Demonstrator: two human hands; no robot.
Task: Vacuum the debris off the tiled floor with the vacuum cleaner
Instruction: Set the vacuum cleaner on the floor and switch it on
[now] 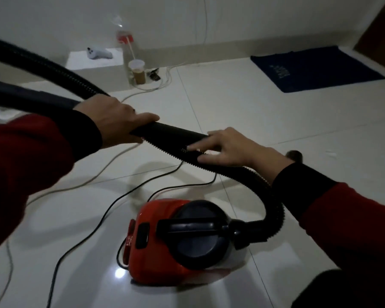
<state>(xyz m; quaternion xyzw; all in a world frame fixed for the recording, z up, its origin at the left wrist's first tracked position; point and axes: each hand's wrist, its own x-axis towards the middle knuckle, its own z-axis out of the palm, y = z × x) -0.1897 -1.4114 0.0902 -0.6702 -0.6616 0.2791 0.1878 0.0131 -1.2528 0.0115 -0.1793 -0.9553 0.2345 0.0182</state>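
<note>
A small red vacuum cleaner (162,243) with a black lid and handle stands on the white tiled floor (265,112) at lower centre. Its black ribbed hose (273,207) curves up from the right side of the body and runs left across the view. My left hand (116,121) grips the hose where the ribbed part meets a smooth black tube (171,130). My right hand (227,147) rests on the hose with fingers spread and nearly straight. A small white scrap (331,153) lies on the tiles at the right. The nozzle end is out of view.
A black power cord (102,221) and a white cable (93,176) trail over the floor left of the vacuum. A cup with a straw (138,72), a bottle and a white ledge stand by the far wall. A dark blue mat (316,70) lies far right.
</note>
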